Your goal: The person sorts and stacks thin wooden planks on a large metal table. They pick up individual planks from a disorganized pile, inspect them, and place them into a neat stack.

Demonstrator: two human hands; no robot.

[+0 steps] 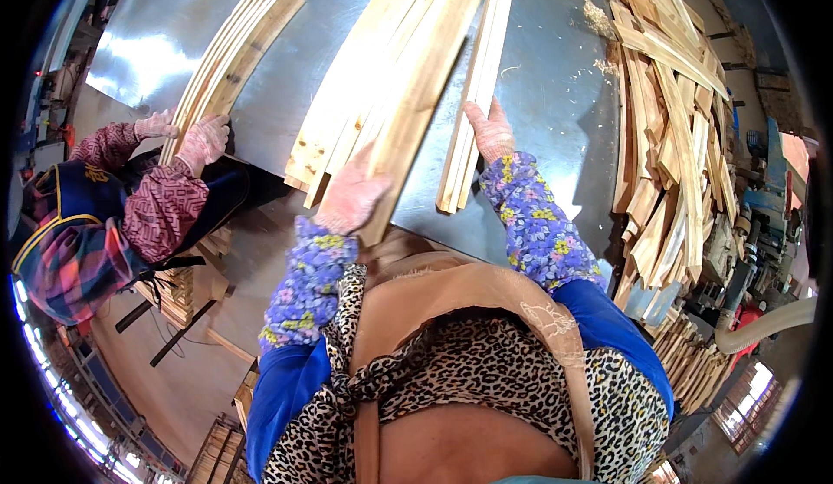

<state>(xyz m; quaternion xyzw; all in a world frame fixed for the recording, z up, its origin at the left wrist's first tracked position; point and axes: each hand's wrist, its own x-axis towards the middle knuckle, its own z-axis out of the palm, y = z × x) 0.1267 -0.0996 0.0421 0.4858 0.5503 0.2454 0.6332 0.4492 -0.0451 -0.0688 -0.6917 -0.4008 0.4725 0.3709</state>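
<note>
My left hand [354, 196], in a pale work glove, grips the near end of a long wooden board [425, 85]. That board is tilted on its edge and leans beside a stack of pale boards [347, 76]. Its fingers are partly hidden by the wood. My right hand [492, 130], gloved too, holds the right side of a pair of narrow wooden strips [475, 93] that lie together, with the thumb on top. Both the strips and the stack rest on a shiny metal table [555, 76].
On the left a co-worker's gloved hands [193, 137] hold a bundle of wooden strips [243, 46]. A heap of loose wood offcuts [672, 128] lines the table's right side, with wood shavings [599, 19] near it. More stacked wood [685, 354] stands at lower right.
</note>
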